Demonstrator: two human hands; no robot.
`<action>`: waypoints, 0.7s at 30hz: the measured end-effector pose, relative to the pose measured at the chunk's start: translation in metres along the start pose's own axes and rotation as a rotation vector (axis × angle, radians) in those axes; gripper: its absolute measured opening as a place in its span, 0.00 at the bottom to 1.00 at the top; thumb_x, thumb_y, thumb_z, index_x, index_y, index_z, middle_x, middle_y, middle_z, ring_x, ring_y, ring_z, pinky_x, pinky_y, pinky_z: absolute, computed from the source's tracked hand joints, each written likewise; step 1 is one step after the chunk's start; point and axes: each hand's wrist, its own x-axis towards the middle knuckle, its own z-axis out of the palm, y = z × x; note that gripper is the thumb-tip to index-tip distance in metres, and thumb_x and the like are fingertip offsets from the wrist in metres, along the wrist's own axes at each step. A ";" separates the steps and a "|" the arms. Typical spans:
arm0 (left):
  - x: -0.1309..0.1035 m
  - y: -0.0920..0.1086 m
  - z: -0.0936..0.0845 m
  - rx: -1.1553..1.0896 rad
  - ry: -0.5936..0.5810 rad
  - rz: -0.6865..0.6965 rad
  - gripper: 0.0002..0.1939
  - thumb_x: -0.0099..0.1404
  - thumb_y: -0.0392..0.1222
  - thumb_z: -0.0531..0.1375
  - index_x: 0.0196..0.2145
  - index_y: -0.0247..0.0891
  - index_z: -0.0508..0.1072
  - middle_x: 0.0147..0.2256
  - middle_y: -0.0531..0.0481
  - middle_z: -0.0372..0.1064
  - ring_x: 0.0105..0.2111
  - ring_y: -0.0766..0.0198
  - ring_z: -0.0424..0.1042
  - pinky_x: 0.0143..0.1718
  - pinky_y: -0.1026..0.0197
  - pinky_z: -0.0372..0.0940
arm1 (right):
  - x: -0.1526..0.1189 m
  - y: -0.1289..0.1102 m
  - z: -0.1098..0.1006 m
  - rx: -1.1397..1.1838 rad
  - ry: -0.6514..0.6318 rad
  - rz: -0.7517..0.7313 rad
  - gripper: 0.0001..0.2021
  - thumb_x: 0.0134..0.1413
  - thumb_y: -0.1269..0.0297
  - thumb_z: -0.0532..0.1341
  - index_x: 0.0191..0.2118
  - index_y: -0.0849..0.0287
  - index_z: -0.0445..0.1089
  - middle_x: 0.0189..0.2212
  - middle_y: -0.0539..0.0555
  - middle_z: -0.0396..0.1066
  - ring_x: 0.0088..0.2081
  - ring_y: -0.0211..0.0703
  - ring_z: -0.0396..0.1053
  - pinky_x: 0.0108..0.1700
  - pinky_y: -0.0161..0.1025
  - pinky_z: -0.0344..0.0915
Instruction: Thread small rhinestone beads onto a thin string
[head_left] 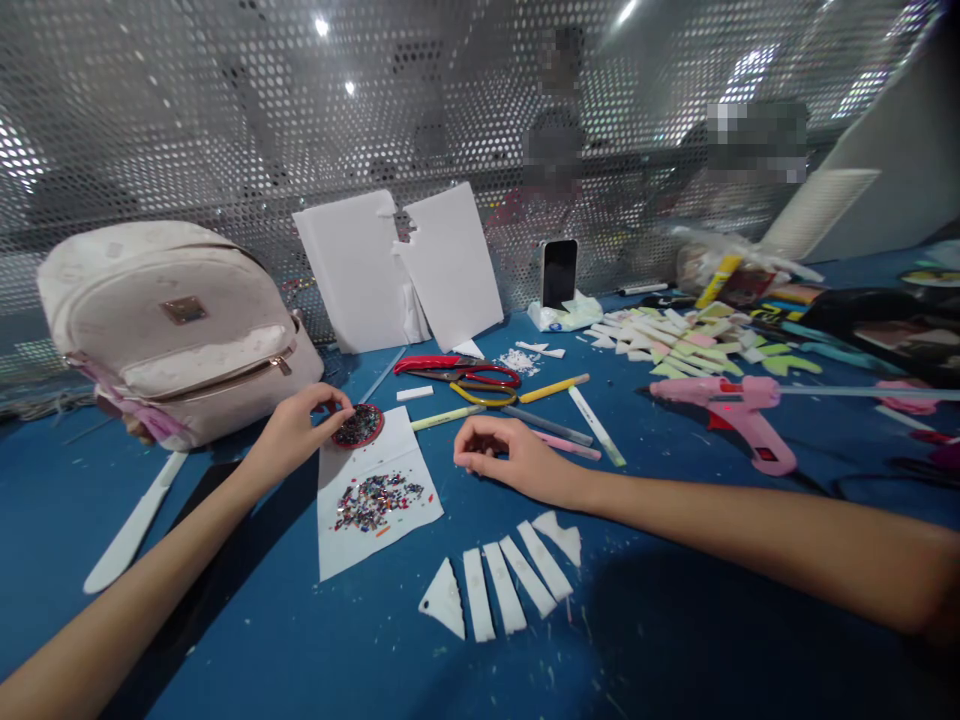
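My left hand is at the edge of a small round red-rimmed dish full of dark glittery bits. Its thumb and index fingertips come together over the near-left rim; whatever they pinch is too small to tell. The dish rests on the top corner of a white paper sheet, where a loose pile of multicoloured sequins is spread. My right hand lies on the blue table with fingers curled towards the thumb, their contents hidden. Below it, white foam pieces are laid out in a fish shape, with a pointed head and a tail.
Behind my hands lie red-handled scissors, several markers and glue sticks. A pink glue gun is at right, before a heap of foam strips. A white backpack, plastic knife, foam boards and phone surround them.
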 end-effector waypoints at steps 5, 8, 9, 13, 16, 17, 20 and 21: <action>-0.002 0.013 0.001 -0.060 -0.030 -0.038 0.10 0.64 0.47 0.60 0.33 0.38 0.74 0.32 0.49 0.76 0.32 0.60 0.73 0.36 0.60 0.66 | 0.000 -0.001 0.000 -0.015 -0.006 0.010 0.08 0.63 0.61 0.62 0.36 0.59 0.69 0.30 0.49 0.67 0.29 0.36 0.62 0.33 0.35 0.59; -0.004 0.027 0.006 -0.126 -0.092 -0.025 0.09 0.64 0.46 0.60 0.32 0.37 0.73 0.31 0.49 0.76 0.30 0.62 0.73 0.34 0.62 0.67 | -0.001 -0.003 0.000 -0.015 -0.002 0.009 0.07 0.63 0.61 0.62 0.35 0.59 0.69 0.29 0.48 0.67 0.29 0.35 0.62 0.33 0.34 0.59; -0.005 0.032 0.008 -0.149 -0.117 -0.011 0.08 0.64 0.44 0.60 0.31 0.37 0.72 0.31 0.49 0.76 0.30 0.62 0.73 0.34 0.62 0.67 | -0.001 -0.003 0.000 -0.012 -0.003 0.008 0.07 0.63 0.62 0.62 0.35 0.59 0.69 0.30 0.48 0.67 0.29 0.35 0.62 0.33 0.34 0.59; -0.010 0.049 0.016 -0.163 -0.214 0.064 0.03 0.60 0.36 0.59 0.28 0.38 0.70 0.29 0.52 0.73 0.29 0.65 0.70 0.32 0.63 0.65 | -0.002 -0.002 0.000 0.006 -0.009 0.002 0.07 0.63 0.61 0.62 0.36 0.59 0.69 0.30 0.48 0.67 0.29 0.35 0.63 0.34 0.34 0.60; -0.012 0.054 0.020 -0.138 -0.262 0.100 0.04 0.59 0.35 0.59 0.27 0.38 0.71 0.27 0.53 0.72 0.28 0.65 0.68 0.32 0.63 0.62 | -0.002 0.000 0.000 0.003 -0.008 -0.002 0.07 0.63 0.61 0.62 0.36 0.59 0.69 0.30 0.48 0.67 0.30 0.35 0.63 0.34 0.34 0.60; -0.012 0.055 0.021 -0.131 -0.273 0.107 0.04 0.59 0.35 0.59 0.27 0.38 0.72 0.27 0.53 0.72 0.28 0.65 0.68 0.32 0.63 0.62 | -0.001 0.000 0.000 0.003 -0.008 -0.002 0.07 0.63 0.61 0.62 0.36 0.59 0.69 0.30 0.48 0.67 0.30 0.35 0.63 0.34 0.34 0.60; -0.012 0.057 0.020 -0.123 -0.292 0.111 0.04 0.61 0.37 0.59 0.29 0.39 0.74 0.28 0.52 0.73 0.29 0.64 0.69 0.32 0.63 0.62 | -0.001 0.001 0.000 0.001 -0.010 0.004 0.07 0.63 0.61 0.61 0.36 0.59 0.69 0.30 0.48 0.67 0.30 0.35 0.63 0.34 0.35 0.60; -0.012 0.057 0.019 -0.124 -0.297 0.106 0.04 0.61 0.37 0.59 0.30 0.39 0.74 0.29 0.52 0.73 0.29 0.64 0.69 0.33 0.63 0.63 | -0.001 0.000 0.000 0.000 -0.010 0.006 0.07 0.63 0.61 0.61 0.36 0.59 0.69 0.30 0.48 0.67 0.30 0.36 0.63 0.34 0.35 0.60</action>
